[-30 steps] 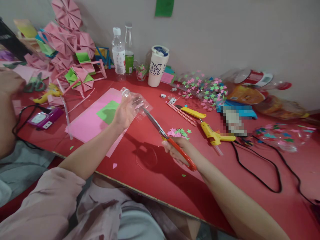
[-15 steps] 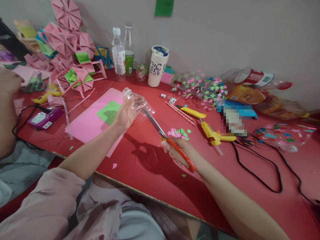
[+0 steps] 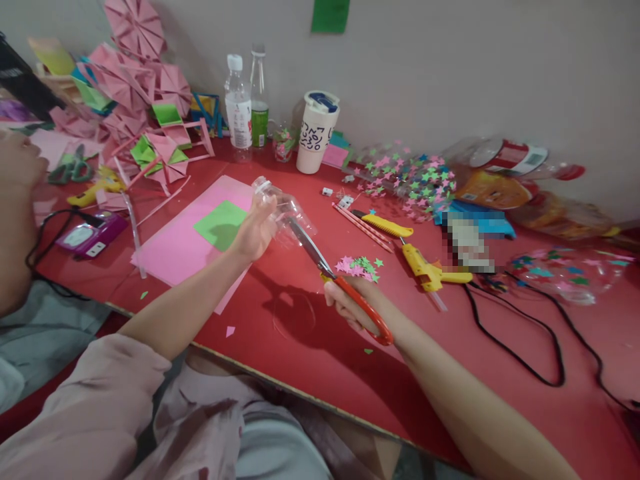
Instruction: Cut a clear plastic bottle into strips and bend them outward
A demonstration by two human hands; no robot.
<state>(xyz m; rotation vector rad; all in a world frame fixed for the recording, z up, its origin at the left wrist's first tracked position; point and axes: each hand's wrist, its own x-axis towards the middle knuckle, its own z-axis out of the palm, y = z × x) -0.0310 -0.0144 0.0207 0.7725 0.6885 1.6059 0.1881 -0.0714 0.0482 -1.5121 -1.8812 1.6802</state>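
My left hand (image 3: 257, 230) is closed round a clear plastic bottle top (image 3: 293, 210), its neck pointing up and to the left. In my right hand (image 3: 350, 303) are scissors (image 3: 363, 310) with red handles, their blades reaching up to the cut end of the bottle piece. Whether the blades sit inside the plastic or against its edge, I cannot tell. Under my hands, a thin clear plastic ring (image 3: 294, 317) lies on the red table (image 3: 320, 367). A pile of pink and green paper stars (image 3: 357, 267) is just beyond my right hand.
Pink sheets (image 3: 170, 233) with a green square (image 3: 220, 225) lie at left. To the right are a yellow cutter (image 3: 385, 224), a yellow glue gun (image 3: 425, 267) and its black cable (image 3: 515, 373). A tumbler (image 3: 317, 133) and bottles stand behind. Another person's arm (image 3: 15, 220) is at far left.
My left hand and the bottle top have shifted slightly to the right, with the bottle piece turning a little. The scissors have barely moved.
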